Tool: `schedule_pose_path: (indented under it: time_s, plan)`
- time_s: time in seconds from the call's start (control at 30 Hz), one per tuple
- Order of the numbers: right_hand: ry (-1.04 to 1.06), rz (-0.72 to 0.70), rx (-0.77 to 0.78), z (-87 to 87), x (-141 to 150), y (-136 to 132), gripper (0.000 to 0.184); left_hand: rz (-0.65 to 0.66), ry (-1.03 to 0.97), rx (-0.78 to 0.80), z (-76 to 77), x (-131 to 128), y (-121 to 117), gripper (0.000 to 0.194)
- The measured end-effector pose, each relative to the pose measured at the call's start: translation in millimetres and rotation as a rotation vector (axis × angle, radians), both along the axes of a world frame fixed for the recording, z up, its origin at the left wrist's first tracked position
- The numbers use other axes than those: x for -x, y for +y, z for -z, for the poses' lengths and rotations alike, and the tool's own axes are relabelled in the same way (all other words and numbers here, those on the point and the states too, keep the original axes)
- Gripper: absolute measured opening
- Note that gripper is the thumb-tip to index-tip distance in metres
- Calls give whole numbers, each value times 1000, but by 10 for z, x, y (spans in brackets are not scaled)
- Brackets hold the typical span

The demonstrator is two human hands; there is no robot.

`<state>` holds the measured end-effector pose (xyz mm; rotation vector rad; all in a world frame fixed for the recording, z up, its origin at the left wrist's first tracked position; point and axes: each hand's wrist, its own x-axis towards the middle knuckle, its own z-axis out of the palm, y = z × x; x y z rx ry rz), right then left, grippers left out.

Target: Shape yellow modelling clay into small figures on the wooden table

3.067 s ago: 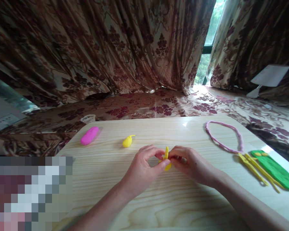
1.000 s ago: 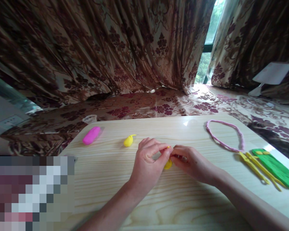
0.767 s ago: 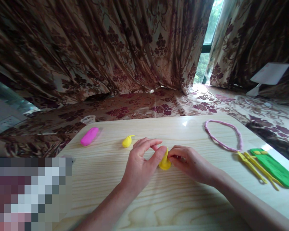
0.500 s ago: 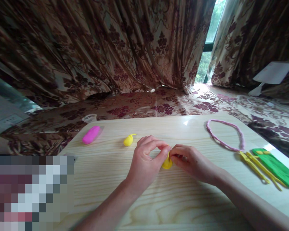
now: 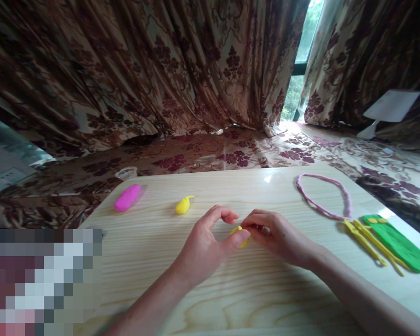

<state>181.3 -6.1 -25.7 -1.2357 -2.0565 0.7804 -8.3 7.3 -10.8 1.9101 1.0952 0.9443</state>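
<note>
A small lump of yellow modelling clay (image 5: 244, 243) lies between my hands over the table, partly hidden by my left thumb. The thumb of my left hand (image 5: 210, 240) rests across its near side, while the index finger is lifted apart, so this hand is open. My right hand (image 5: 278, 235) has its fingertips pinched together at the clay's right edge; the exact contact is partly hidden. Farther left sits another yellow clay lump (image 5: 182, 206), rounded, with a thin tail at its top.
On the wooden tabletop (image 5: 203, 303), a pink clay block (image 5: 128, 198) lies at the left. To the right are a twisted pale-purple loop (image 5: 346, 198), yellow modelling tools (image 5: 366, 242) and a flat green clay slab (image 5: 402, 247). A white lamp (image 5: 392, 106) stands beyond.
My left index finger has lifted away from the thumb, opening the pinch over the yellow clay. The right hand stays pinched beside it. The view has shifted slightly.
</note>
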Motion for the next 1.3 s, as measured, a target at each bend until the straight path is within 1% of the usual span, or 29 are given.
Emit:
schedule_pose_path:
  time_s: [0.07, 0.1, 0.17, 0.27, 0.33, 0.4, 0.5, 0.67, 0.73, 0.83, 1.0, 1.07, 1.1, 1.2, 1.23, 1.3]
  plan:
    - [6, -3, 4, 9, 1, -6, 16, 45, -44, 95, -3, 25, 25, 14]
    - [12, -4, 11, 11, 2, -11, 16, 53, -66, 130, -4, 37, 39, 17]
    - [32, -6, 31, 4, 8, -23, 15, 49, -95, 153, -6, 55, 65, 24]
    - [82, -7, 17, -43, 22, -42, 17, 46, -75, 133, 1, 69, 88, 25]
    - [123, 4, -47, -90, 35, -53, 20, 67, -23, 103, 17, 69, 87, 20]
    - [160, 16, -123, -134, 47, -61, 23, 118, 34, 65, 39, 60, 72, 20]
    - [163, -24, -177, -170, 55, -71, 25, 202, 93, 18, 69, 40, 33, 27]
    - [115, -113, -180, -176, 32, -79, 24, 227, 151, -35, 76, 17, -12, 40]
    - [114, -118, -188, -185, 23, -80, 20, 244, 157, -37, 72, 13, -13, 38]
    - [126, -92, -178, -206, 22, -80, 11, 266, 162, -26, 69, 9, -5, 25]
    - [182, -65, -64, -237, 30, -86, 16, 262, 150, -34, 52, 10, 8, 20]
    - [219, -33, -26, -240, 26, -86, 19, 251, 143, -56, 46, 8, 16, 17]
    - [239, 1, -13, -237, 23, -83, 21, 222, 146, -74, 48, 4, 19, 15]
    - [254, 111, -14, -206, 16, -64, 22, 79, 178, -140, 84, -21, 25, 9]
    - [237, 125, -21, -192, 15, -57, 21, 46, 189, -156, 104, -33, 22, 9]
    - [182, 101, -26, -168, 18, -45, 17, 27, 201, -171, 145, -56, 12, 10]
